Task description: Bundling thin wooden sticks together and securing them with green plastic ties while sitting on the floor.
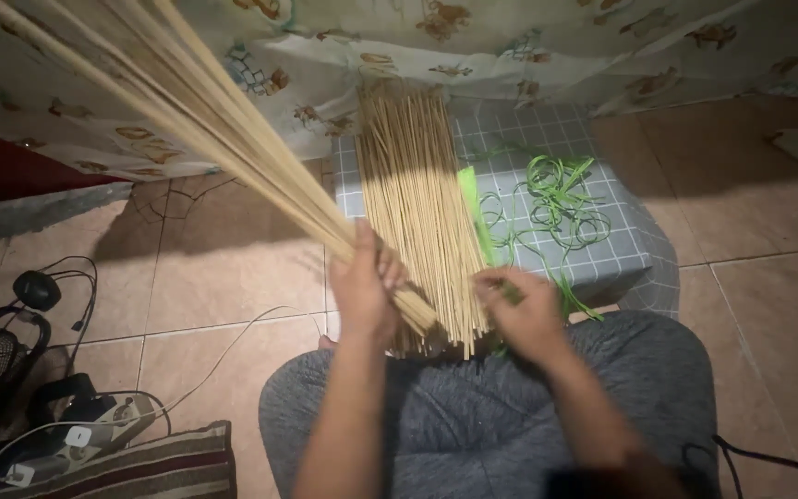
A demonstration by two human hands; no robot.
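Note:
My left hand [367, 291] grips the lower end of a bundle of long pale sticks [187, 106] that slants up to the top left. A flat row of several thin sticks [417, 203] lies on a grey checked box [593, 259] in front of my knees. My right hand [524, 310] rests at the near end of that row, fingers pinched on a bright green strip [475, 212] that runs along the row's right edge. Loose green strips [561, 199] curl on the box to the right.
A patterned cloth [510, 46] hangs behind the box. Cables, a charger block and dark gear [57, 407] lie on the tiled floor [223, 268] at the left, with a striped cushion [159, 467] near my grey-trousered leg [473, 425].

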